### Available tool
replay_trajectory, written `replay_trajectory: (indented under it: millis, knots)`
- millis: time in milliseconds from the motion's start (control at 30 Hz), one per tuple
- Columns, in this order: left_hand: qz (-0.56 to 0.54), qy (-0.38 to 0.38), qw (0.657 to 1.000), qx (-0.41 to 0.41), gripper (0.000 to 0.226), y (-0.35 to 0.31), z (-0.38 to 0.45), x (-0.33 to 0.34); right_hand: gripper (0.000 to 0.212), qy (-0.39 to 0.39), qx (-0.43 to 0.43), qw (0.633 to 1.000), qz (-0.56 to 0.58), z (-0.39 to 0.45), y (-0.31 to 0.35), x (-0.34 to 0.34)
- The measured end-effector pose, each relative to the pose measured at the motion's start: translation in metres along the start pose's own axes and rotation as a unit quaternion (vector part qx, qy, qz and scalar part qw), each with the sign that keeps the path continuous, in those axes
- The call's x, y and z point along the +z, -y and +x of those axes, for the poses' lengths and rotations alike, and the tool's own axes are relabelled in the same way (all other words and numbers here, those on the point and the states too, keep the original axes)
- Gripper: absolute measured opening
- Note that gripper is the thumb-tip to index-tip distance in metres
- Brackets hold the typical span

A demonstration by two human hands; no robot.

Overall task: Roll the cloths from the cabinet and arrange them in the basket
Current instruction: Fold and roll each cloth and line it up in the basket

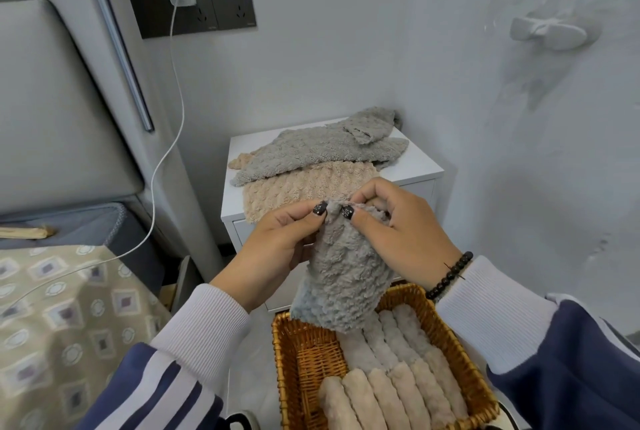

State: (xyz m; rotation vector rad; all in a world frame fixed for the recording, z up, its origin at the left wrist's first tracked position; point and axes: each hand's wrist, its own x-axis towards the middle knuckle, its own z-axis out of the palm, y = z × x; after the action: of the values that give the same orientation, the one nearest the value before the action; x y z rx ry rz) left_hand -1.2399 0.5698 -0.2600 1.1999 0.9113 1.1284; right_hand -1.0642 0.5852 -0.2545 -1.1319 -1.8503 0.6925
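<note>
A fluffy grey cloth [341,277] hangs above the wicker basket [304,357]. My left hand [277,246] and my right hand [401,232] both pinch its top edge with thumbs and fingers. Its lower end dangles over the basket's far rim. Inside the basket lie several rolled cloths, grey rolls [398,336] at the back and beige rolls [381,398] at the front. On the white cabinet [415,166] behind my hands lie a flat grey cloth [318,149] and a flat beige cloth [304,187] beneath it.
A bed with a patterned cover [62,318] and grey headboard [52,107] stands left. A white charger cable [173,124] runs from the wall socket [192,8] down to the bed. A white hook [549,33] sticks on the right wall.
</note>
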Motion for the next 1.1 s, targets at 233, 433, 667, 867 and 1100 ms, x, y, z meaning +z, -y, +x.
replay_trajectory:
  millis: [233, 433, 667, 867, 1100]
  knots:
    - [0.071, 0.011, 0.997, 0.024, 0.029, 0.000, -0.008, 0.001, 0.009, 0.007, -0.044, 0.997, -0.058, -0.004, -0.003, -0.005]
    - [0.101, 0.012, 0.995, 0.016, 0.026, 0.003, -0.010, -0.003, 0.012, 0.019, -0.080, 0.993, -0.088, -0.007, -0.004, -0.005]
    - [0.163, -0.053, 0.984, 0.038, 0.017, 0.002, -0.006, -0.011, 0.048, 0.082, -0.045, 0.973, -0.209, 0.000, -0.019, -0.019]
    - [0.181, -0.088, 0.978, 0.047, 0.021, 0.000, -0.004, -0.015, 0.025, 0.043, -0.015, 0.986, -0.161, 0.002, -0.020, -0.026]
    - [0.147, -0.100, 0.983, 0.050, 0.025, -0.005, -0.003, -0.014, 0.027, 0.019, 0.078, 0.996, 0.038, 0.004, -0.023, -0.033]
